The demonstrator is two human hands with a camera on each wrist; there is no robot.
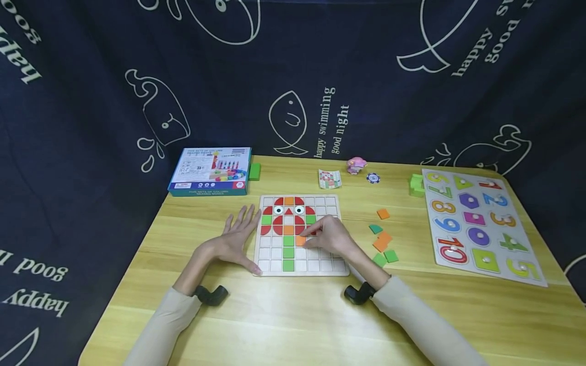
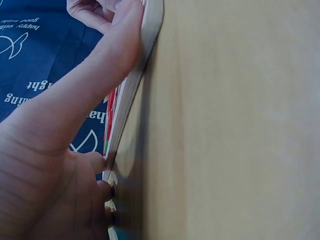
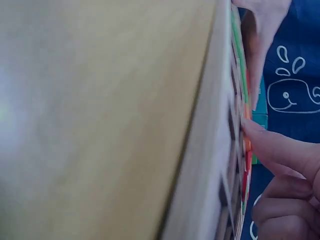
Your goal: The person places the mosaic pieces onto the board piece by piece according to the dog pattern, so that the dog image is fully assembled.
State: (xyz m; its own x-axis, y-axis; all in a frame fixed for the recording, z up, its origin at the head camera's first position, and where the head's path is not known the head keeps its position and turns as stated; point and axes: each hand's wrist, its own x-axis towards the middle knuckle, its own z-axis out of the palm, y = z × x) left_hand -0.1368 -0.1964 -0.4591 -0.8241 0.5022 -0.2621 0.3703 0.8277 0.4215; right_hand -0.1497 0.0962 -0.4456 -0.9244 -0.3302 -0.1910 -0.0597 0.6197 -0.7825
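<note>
A white grid board (image 1: 338,203) lies on the table, bearing a picture of red, green and orange tiles with two round eyes. My right hand (image 1: 331,236) is over the board's right half, thumb and index finger pinching an orange square tile (image 1: 300,241) beside the column of green tiles (image 1: 288,252). In the right wrist view those fingertips (image 3: 252,127) are right at the board's surface, the other fingers curled. My left hand (image 1: 233,241) is spread along the board's left edge, its thumb (image 2: 127,37) at the near corner and its fingertips touching the far part of that edge.
Loose orange and green tiles (image 1: 391,255) lie right of the board. A number puzzle (image 1: 485,229) stands farther right, near a green block (image 1: 416,185). Behind are a pattern card (image 1: 330,179), a pink figurine (image 1: 356,165), a chip (image 1: 373,178) and a boxed game (image 1: 209,172).
</note>
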